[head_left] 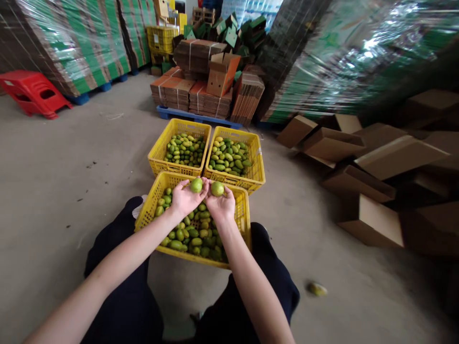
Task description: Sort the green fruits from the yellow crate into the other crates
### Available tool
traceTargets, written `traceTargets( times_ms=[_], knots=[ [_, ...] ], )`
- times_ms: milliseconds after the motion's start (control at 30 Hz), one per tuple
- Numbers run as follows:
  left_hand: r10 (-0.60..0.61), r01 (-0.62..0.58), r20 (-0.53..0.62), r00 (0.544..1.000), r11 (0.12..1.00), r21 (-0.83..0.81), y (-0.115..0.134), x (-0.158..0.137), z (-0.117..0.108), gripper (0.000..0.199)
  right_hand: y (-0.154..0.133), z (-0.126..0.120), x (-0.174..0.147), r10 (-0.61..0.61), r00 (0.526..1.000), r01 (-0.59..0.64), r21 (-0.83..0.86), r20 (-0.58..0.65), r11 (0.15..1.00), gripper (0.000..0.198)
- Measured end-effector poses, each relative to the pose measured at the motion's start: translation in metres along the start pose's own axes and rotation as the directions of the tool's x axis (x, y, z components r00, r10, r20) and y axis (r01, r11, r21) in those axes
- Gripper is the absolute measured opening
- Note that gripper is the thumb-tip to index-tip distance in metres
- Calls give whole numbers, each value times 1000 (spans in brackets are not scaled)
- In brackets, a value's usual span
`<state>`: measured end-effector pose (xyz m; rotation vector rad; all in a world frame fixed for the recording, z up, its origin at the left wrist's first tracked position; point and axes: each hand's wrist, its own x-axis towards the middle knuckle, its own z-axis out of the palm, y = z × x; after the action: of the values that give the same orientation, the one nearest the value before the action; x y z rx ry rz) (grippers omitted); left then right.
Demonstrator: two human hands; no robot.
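My left hand (186,199) is palm up over the near yellow crate (147,210), with a smooth green fruit (196,185) cupped at its fingers. Right beside it, my right hand (221,206) is also turned up and holds a second green fruit (217,188). The two hands nearly touch at the fingertips. Below them the near crate contains many green to yellowish oval fruits (193,233), partly hidden by my forearms. Their exact kind is not clear to me.
Two more yellow crates of fruit, a left one (154,160) and a right one (260,165), adjoin the near crate's far side. One fruit (317,288) lies on the floor. Cardboard boxes (380,220) are heaped right; a red stool (36,93) stands left; flattened cartons (175,91) sit behind.
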<state>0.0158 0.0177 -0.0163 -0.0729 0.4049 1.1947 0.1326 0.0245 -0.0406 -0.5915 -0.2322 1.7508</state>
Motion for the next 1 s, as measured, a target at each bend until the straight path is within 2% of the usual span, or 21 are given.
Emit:
traceTargets(
  times_ms=[100,167,200,233,267,333,400,467,500,567,600,667,733,767,800,833,900,1000],
  knots=[
    [9,-12,18,1000,982,189,1,4,0,19,1,1,2,-41,999,39,-185,-9,982,26],
    [102,-110,41,994,909,403,3,5,1,15,-3,5,1,-207,978,186,-389,-11,902,30],
    [181,-201,89,979,825,528,4,6,1,14,-6,8,-1,-330,944,294,-509,21,809,36],
    [261,-311,175,949,701,642,4,5,2,18,-11,11,-3,-451,888,403,-617,86,676,44],
    [322,-425,288,902,548,720,6,4,2,28,-15,14,-5,-542,822,494,-695,176,522,52],
    [353,-601,506,788,260,755,8,2,2,49,-24,19,-12,-601,711,604,-754,364,258,60],
    [334,-684,624,706,95,723,11,0,-2,55,-30,22,-18,-576,658,651,-750,484,113,56],
    [313,-700,663,680,8,714,16,2,-7,47,-33,23,-23,-550,641,662,-748,535,45,48],
    [288,-689,664,690,-22,725,18,4,-9,43,-34,23,-24,-540,646,656,-754,539,31,43],
    [229,-633,628,744,-58,772,24,10,-14,39,-34,22,-26,-520,687,622,-780,507,61,37],
    [206,-590,592,779,-74,804,27,14,-16,39,-34,22,-26,-505,724,593,-798,470,108,37],
    [168,-471,485,858,-120,874,30,20,-20,40,-35,21,-26,-444,826,492,-829,347,267,39],
    [48,-263,275,960,-175,949,27,22,-28,36,-34,19,-24,-312,932,318,-830,184,459,39],
    [-46,-141,134,990,-208,968,23,20,-34,31,-34,17,-24,-232,967,219,-820,108,529,39],
    [-145,-21,-14,989,-241,970,17,17,-41,24,-33,16,-24,-171,984,135,-813,45,566,37],
    [-222,72,-134,966,-269,960,8,12,-49,17,-32,14,-25,-135,991,79,-816,2,572,36],
    [-286,156,-239,928,-284,946,-13,1,-67,12,-30,9,-28,-129,992,56,-867,-9,496,32],
    [-264,182,-244,933,-236,954,-36,-7,-82,26,-30,3,-37,-89,990,126,-966,108,225,26]
  ],
)
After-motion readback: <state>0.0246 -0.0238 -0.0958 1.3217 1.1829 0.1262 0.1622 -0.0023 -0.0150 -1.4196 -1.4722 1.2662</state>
